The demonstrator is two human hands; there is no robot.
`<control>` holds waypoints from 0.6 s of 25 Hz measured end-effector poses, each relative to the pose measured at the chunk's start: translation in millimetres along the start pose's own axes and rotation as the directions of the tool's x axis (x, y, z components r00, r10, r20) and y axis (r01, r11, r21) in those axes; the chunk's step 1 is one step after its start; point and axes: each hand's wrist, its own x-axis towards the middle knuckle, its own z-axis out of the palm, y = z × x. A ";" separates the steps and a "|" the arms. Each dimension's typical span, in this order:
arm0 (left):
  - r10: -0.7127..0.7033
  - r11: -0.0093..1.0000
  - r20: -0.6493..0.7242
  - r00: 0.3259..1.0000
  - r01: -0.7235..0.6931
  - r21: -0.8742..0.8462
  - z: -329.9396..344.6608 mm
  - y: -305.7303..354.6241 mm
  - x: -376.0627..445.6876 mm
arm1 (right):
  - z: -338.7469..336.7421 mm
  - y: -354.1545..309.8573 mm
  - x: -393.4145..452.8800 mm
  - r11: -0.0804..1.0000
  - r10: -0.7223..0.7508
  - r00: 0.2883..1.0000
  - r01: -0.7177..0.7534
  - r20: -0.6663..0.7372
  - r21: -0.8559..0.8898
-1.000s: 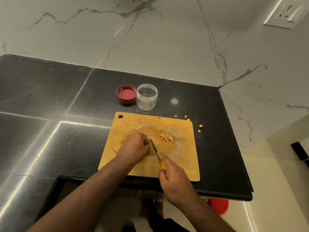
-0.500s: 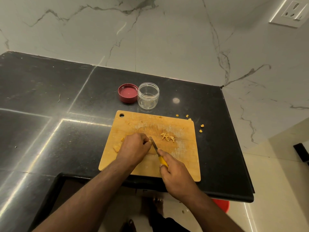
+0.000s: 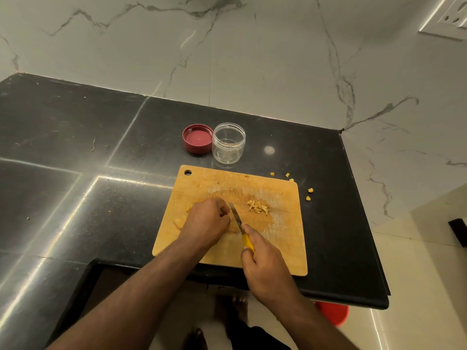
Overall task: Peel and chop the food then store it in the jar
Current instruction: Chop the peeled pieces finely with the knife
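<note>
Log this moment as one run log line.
chopping | left hand steadies food | right hand grips knife | jar empty, open

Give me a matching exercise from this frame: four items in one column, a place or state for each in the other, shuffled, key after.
Items
1. jar
2. lid
3. knife
4. chopped pieces

Place or state
A. lying inside-up on the counter, left of the jar
B. heaped on the cutting board, right of the blade
C. upright, open, beyond the board's far edge
D. gripped by its yellow handle in the right hand

Pairs: 1-C, 2-A, 3-D, 4-B
</note>
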 end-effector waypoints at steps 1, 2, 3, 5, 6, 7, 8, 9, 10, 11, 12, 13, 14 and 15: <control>0.001 1.000 0.000 1.000 -0.001 0.002 0.6 0.3 -0.4 | -0.3 -0.5 -1.1 1.000 -0.003 1.000 0.003 -0.004 -0.003; 0.001 1.000 -0.002 1.000 -0.001 -0.002 1.1 1.1 -0.8 | -0.8 -0.5 -2.1 1.000 -0.004 1.000 0.004 -0.005 -0.006; -0.002 1.000 -0.005 1.000 0.001 -0.015 1.7 1.7 -0.5 | -1.5 0.3 -3.5 1.000 -0.003 1.000 0.003 -0.003 -0.012; -0.002 0.999 -0.015 1.000 0.001 -0.045 2.2 2.6 0.9 | -2.7 3.1 -5.5 1.000 0.003 1.000 -0.003 0.001 -0.028; -0.001 0.999 -0.013 1.000 0.000 -0.051 2.4 3.0 1.8 | -2.9 4.4 -6.2 1.000 0.008 1.000 -0.008 0.000 -0.030; -0.001 0.999 -0.012 1.000 0.000 -0.054 2.6 3.0 2.6 | -3.2 4.9 -6.7 1.000 0.010 1.000 -0.010 -0.003 -0.027; -0.003 0.998 -0.012 1.000 0.002 -0.056 3.0 2.6 3.2 | -3.1 4.5 -7.1 1.000 0.010 1.000 -0.010 -0.004 -0.022; -0.005 0.998 -0.014 1.000 0.004 -0.056 3.3 2.0 3.7 | -2.7 3.6 -7.3 1.000 0.006 1.000 -0.006 -0.005 -0.020; -0.007 0.999 -0.015 1.000 0.006 -0.054 3.4 1.3 4.1 | -2.0 3.1 -7.1 1.000 -0.002 1.000 0.002 -0.003 -0.023; -0.006 0.999 -0.014 1.000 0.006 -0.048 3.7 0.7 4.4 | -1.4 3.1 -6.9 1.000 -0.008 1.000 0.008 0.001 -0.029; -0.004 0.999 -0.014 1.000 0.004 -0.042 3.6 0.4 4.4 | -1.4 3.0 -6.5 0.999 -0.013 1.000 0.013 0.006 -0.035; -0.002 0.999 -0.012 1.000 0.001 -0.037 3.3 0.3 4.6 | -1.8 3.2 -6.1 0.999 -0.014 1.000 0.015 0.012 -0.041; 0.000 0.999 -0.011 1.000 -0.001 -0.037 3.0 0.2 4.9 | -2.5 3.8 -5.6 0.999 -0.015 1.000 0.016 0.020 -0.046; 0.003 0.999 -0.011 1.000 -0.003 -0.037 2.9 0.0 5.3 | -3.5 4.4 -4.9 0.999 -0.017 0.999 0.019 0.030 -0.048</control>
